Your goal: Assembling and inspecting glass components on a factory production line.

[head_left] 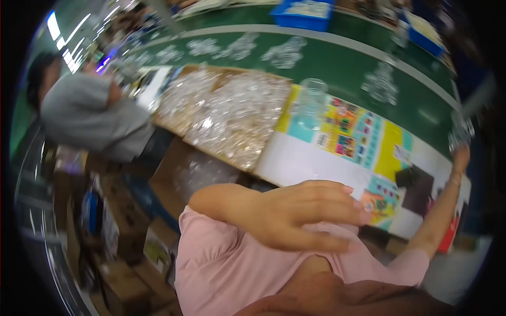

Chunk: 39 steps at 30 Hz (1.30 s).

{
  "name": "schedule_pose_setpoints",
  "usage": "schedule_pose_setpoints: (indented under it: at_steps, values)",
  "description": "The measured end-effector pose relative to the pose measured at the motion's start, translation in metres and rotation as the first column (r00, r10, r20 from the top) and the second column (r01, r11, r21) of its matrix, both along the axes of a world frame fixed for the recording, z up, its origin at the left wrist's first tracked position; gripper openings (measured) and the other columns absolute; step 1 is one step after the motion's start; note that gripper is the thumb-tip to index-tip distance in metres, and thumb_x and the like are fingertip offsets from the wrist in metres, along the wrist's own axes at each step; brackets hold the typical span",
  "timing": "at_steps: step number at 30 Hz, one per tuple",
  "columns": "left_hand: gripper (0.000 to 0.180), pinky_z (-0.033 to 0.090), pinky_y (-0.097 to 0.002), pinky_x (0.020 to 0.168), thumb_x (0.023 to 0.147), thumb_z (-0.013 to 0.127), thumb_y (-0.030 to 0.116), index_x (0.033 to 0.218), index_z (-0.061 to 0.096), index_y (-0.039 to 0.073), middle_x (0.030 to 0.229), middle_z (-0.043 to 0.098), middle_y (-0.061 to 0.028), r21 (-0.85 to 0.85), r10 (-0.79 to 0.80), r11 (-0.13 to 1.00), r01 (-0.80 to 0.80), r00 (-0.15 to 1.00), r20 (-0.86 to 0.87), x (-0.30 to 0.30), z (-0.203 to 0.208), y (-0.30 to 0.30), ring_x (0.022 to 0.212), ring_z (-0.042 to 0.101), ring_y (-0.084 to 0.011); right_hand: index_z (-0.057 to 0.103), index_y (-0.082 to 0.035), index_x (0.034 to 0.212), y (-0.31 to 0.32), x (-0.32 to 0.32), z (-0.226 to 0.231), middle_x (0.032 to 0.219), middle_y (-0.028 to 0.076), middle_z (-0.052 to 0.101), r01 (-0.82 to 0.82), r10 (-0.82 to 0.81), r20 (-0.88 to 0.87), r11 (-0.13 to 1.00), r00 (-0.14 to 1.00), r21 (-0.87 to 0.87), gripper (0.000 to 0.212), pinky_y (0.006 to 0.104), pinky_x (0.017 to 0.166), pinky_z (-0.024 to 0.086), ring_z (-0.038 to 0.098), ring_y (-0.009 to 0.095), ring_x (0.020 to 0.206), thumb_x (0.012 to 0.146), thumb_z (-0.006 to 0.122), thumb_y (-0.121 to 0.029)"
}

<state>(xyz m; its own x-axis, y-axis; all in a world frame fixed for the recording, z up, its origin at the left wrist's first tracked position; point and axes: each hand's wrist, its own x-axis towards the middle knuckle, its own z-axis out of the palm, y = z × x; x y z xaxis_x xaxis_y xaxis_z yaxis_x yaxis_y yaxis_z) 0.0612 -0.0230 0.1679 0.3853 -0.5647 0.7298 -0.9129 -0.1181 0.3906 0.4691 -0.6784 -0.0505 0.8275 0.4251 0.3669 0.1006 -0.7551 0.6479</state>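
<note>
Generally, note a green bench (337, 62) ahead of the left hand (305, 213), edged by a pale rail (348, 44) and bearing spaced clear clusters (284, 52). Find two blue bins (300, 21) past the rail, far beyond the left hand. Nearer, just ahead of the same hand: a white table (295, 158), with a colourful sheet (345, 126) over its far part. Ahead and left of the left hand, see cartons (216, 155) heaped with clear pieces (237, 113). Farther left, note a co-worker (95, 113) in grey; behind, bright ceiling lights (71, 34).

For the right hand (461, 154), look well right of and ahead of the left: arm outstretched, fingers at the near end of a clear part (460, 129). Cannot tell, owing to blur, whether clenched on the part or merely touching. Read the long axis as running roughly away from the fingers, far end pointing away from the body.

Regard the left hand as released: back upward, fingers extended rightward, nothing grasped. Ahead of it, on the sheet, locate a clear cup (312, 108), apparently upright, rim uppermost.
</note>
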Motion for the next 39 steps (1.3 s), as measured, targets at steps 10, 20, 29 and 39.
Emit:
schedule_pose_setpoints:
  at_steps: [10,20,29,39]
  values:
    - [0.025,0.042,-0.0307,0.060,0.076,0.066,0.008,0.058,0.049,0.005,0.070,0.057,-0.0094,0.011,0.953,0.155,-0.988,0.147,-0.266,-0.064,-0.139,0.170,0.066,0.053,-0.0209,0.033,-0.004,0.131,0.120,0.066,-0.053,0.117,0.022,0.052,0.153,0.142,-0.287,0.587,0.947,0.795,0.042,0.0367,0.091,0.039,0.050,0.033,0.108,0.091,0.024,-0.011]
    - [0.018,0.047,-0.0279,0.063,0.080,0.061,0.019,0.078,0.060,0.000,0.068,0.059,-0.0060,-0.121,0.792,-0.479,-0.869,-0.368,-0.487,-0.099,-0.189,0.346,0.065,0.058,-0.0165,0.027,-0.004,0.135,0.152,0.011,-0.019,0.131,0.020,0.037,-0.045,0.204,-0.139,0.702,0.969,0.711,0.059,0.0362,0.103,0.026,0.036,0.033,0.122,0.079,0.037,0.009]
    - [0.038,0.049,-0.0363,0.074,0.070,0.064,0.038,0.086,0.068,0.003,0.094,0.064,-0.0165,0.753,0.740,-0.560,-0.346,-0.618,0.267,-0.028,-0.163,0.384,0.089,0.061,-0.0297,0.032,0.000,0.131,0.125,-0.136,-0.024,0.134,0.018,0.033,0.014,0.232,-0.155,0.514,0.960,0.857,0.053,0.0361,0.100,0.033,0.038,0.031,0.121,0.079,0.044,0.009]
    - [0.033,0.051,-0.0366,0.069,0.083,0.054,0.030,0.094,0.056,-0.001,0.082,0.063,-0.0178,0.490,0.699,-0.607,-0.625,-0.714,-0.045,-0.039,-0.198,0.406,0.075,0.064,-0.0268,0.039,0.001,0.125,0.133,-0.255,-0.054,0.126,0.015,0.044,0.051,0.193,-0.072,0.110,0.979,0.993,0.035,0.0313,0.092,0.041,0.051,0.025,0.108,0.091,0.041,-0.004]
